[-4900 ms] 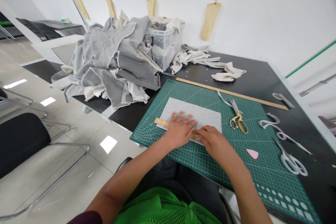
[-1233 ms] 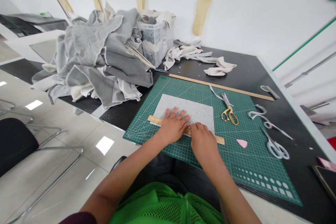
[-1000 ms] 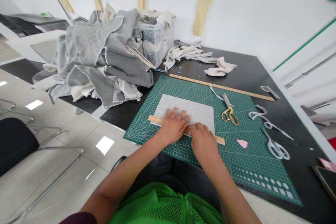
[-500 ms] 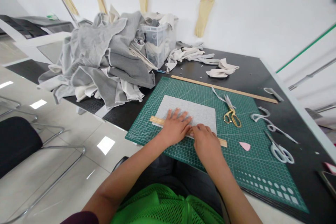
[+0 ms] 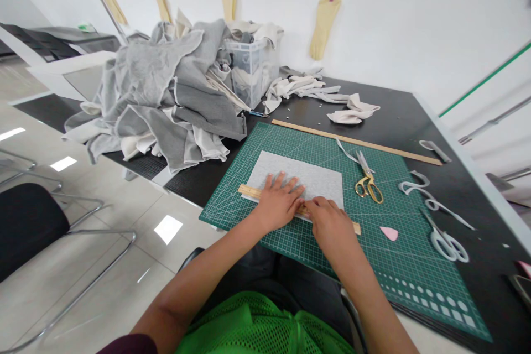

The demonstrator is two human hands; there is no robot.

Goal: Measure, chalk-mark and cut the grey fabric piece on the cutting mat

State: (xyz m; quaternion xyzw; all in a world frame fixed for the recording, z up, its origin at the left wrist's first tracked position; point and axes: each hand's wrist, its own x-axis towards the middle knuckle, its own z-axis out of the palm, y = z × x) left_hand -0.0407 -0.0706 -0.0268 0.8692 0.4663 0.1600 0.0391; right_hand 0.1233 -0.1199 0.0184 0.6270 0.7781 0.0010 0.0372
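Note:
A light grey piece of fabric point(image 5: 321, 179) lies flat on the green cutting mat point(image 5: 232, 199). Across its near edge runs a short wooden ruler point(image 5: 249, 191). My left hand point(image 5: 277, 202) is open, its fingers spread flat over the fabric, with the palm and thumb at the ruler. Just to its right, my right hand point(image 5: 332, 222) is closed, fingers curled down at the ruler's middle and close to my left thumb. Whatever its fingertips hold, if anything, is hidden. Gold-handled scissors point(image 5: 368, 183) and a pink piece of tailor's chalk point(image 5: 389, 233) lie right of the fabric.
A long wooden ruler point(image 5: 352, 140) lies along the mat's far edge. White-handled scissors point(image 5: 448, 243) and fabric strips point(image 5: 431, 199) are at the right. Grey cloth point(image 5: 145, 77) is heaped at the left beside a clear plastic bin point(image 5: 249, 74). A black chair point(image 5: 31, 227) stands left.
My right hand has shifted very slightly to the right along the ruler. The camera view has moved a little; the left hand, fabric and ruler stay in place.

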